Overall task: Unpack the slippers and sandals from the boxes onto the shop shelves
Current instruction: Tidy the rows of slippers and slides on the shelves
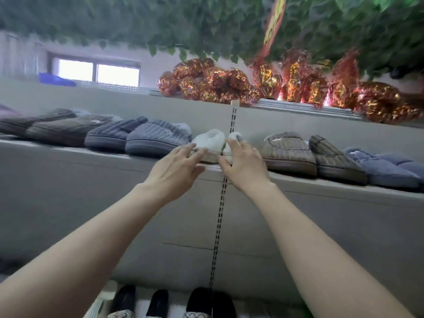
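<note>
A pair of white fluffy slippers [210,141] stands on the upper grey shelf [68,157], right at the slotted upright. My left hand [176,168] reaches up with straight fingers touching the front of the left white slipper. My right hand [244,165] touches the right white slipper [234,137], its fingers lying over the slipper's front and its thumb by the sole. Blue-grey ribbed slippers [156,138] stand just left of the white pair. Brown striped slippers [289,150] stand just to the right.
More brown and purple slippers [62,127] line the shelf to the left, pale blue ones [385,168] to the right. Shiny red-gold foil bundles [229,86] sit on the top ledge under hanging green leaves. Dark slippers [202,301] show on a lower shelf.
</note>
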`<state>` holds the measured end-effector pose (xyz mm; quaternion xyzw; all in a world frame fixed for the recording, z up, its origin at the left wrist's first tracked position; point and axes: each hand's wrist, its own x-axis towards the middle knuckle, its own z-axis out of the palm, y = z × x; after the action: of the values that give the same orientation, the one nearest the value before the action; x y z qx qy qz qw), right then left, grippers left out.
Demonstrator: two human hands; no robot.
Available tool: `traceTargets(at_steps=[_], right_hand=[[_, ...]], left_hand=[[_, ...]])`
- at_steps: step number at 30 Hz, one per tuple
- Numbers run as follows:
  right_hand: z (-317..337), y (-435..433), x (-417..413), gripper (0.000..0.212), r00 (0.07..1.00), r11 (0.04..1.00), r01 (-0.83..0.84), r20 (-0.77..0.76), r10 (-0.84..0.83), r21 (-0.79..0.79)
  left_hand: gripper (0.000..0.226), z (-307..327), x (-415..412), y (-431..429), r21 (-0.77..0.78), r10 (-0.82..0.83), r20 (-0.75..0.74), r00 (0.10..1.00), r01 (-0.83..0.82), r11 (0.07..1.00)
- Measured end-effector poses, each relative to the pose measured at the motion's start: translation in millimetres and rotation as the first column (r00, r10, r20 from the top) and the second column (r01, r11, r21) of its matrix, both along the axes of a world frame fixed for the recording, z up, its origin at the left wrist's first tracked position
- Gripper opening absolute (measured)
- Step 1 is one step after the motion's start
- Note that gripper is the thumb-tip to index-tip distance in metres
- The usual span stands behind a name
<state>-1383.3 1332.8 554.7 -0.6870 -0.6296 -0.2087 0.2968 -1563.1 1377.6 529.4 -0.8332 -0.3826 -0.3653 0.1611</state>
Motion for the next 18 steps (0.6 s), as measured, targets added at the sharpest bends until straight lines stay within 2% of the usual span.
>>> traceTargets(at_steps=[3,6,13,18], right_hand=[[10.3,19.5,-3.8,0.065,0.989,0.991,0.103,-0.102,-0.111,-0.084],[16.8,16.1,-1.5,0.054,0.978,0.994,0.095,-0.181,-0.104,-0.062],[9.2,-11.5,2.7,0.049,0.988,0.994,0.079,-0.136,-0.069,0.07],[-4.4,-21.0,8.7,0.048,0.994,0.985,0.027,-0.104,-0.009,0.17]], left_hand=[[0.053,4.9,13.0,12.5,-0.065,-0.032,-0.035,0.999,0.029,0.997],[0.048,11.8,24.8,16.9,-0.091,-0.018,-0.015,1.0,0.017,0.996],[0.041,10.1,23.3,3.8,0.014,-0.14,0.08,0.987,0.139,0.99],[0.038,4.2,16.1,-4.9,0.099,-0.151,0.194,0.969,0.134,0.986]])
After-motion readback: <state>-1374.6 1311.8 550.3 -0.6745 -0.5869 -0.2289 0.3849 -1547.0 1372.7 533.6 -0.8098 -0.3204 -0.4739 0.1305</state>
